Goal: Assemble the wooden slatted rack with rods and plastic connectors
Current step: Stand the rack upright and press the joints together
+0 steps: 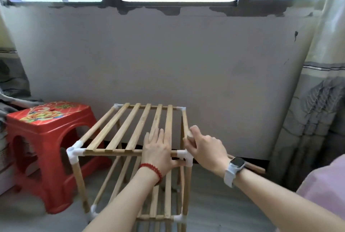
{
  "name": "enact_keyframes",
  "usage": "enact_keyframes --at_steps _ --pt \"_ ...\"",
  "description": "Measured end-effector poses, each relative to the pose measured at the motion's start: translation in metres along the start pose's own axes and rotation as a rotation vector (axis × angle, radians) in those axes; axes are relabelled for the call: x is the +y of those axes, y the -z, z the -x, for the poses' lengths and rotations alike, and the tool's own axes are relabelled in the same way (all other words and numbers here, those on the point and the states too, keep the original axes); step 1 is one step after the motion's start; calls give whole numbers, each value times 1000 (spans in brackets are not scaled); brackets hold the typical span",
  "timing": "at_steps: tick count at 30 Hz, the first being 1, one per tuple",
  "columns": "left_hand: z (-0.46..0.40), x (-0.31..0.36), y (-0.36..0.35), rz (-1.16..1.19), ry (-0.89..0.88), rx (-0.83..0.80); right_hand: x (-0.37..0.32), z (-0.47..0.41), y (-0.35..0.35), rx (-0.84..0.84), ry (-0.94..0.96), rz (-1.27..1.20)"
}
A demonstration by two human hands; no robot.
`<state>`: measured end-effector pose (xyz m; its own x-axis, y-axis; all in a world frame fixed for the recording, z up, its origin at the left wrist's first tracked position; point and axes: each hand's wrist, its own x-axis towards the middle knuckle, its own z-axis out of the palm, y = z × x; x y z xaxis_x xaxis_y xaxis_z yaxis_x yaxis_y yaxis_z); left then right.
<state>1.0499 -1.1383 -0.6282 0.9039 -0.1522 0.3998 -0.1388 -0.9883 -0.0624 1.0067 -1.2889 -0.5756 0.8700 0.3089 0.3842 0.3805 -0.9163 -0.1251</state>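
Note:
The wooden slatted rack stands upright on the floor, with a top shelf of several slats and at least one lower shelf beneath. White plastic connectors join its corners, one at the near left and one at the near right. My left hand lies flat on the right-hand slats, fingers straight, thumb under the front rail. My right hand grips the right side rod of the top shelf, fingers curled round it just behind the near right connector.
A red plastic stool stands to the left of the rack. A loose wooden rod lies on the floor by the wall behind my right wrist. Curtains hang at the right, and fabric is piled at the far left.

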Motion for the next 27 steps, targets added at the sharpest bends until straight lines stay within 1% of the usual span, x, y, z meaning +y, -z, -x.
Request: enact_keyframes --at_steps 1,2,3,4,6,7,8,9,11,12,13,15,16,17,19,21,23,25,27 --pt "1 -3 2 9 -11 13 2 -10 6 15 36 -6" --pt "2 -6 3 22 -29 13 -1 -21 22 48 55 -62" --pt "2 -7 4 36 -48 10 -5 -32 41 120 63 -142" --pt "1 -7 4 48 -54 13 -11 -43 61 225 66 -241" --pt "3 -6 4 69 -44 27 -16 -51 77 511 91 -520" --pt "3 -5 4 74 -44 35 -16 -45 70 618 99 -588" --pt "4 -6 3 72 -49 42 -16 -37 55 641 85 -554" --pt "7 -9 2 77 -50 51 -15 -25 35 516 40 -426" --pt "16 -17 0 99 -56 42 -12 -1 -2 104 -64 -139" --pt "21 -24 -1 108 -77 36 -11 3 -10 18 -81 -113" --pt "27 -30 -1 136 -105 41 -8 -1 -9 15 -60 -149" --pt "42 -42 3 249 -173 82 -15 -15 3 45 20 -288" --pt "51 -48 7 336 -184 107 -27 -20 10 65 64 -398" --pt "59 -53 13 437 -172 135 -38 -25 13 89 103 -532" --pt "74 -64 28 625 -93 159 -68 -31 13 91 132 -811" --pt "93 -85 44 805 51 84 -104 -35 13 49 118 -1106" --pt "113 -108 55 962 168 -39 -136 -38 10 -21 73 -1369" --pt "135 -131 62 1036 206 -70 -171 -39 4 -124 45 -1568" --pt "158 -153 69 1135 214 -68 -208 -40 -4 -202 44 -1700"
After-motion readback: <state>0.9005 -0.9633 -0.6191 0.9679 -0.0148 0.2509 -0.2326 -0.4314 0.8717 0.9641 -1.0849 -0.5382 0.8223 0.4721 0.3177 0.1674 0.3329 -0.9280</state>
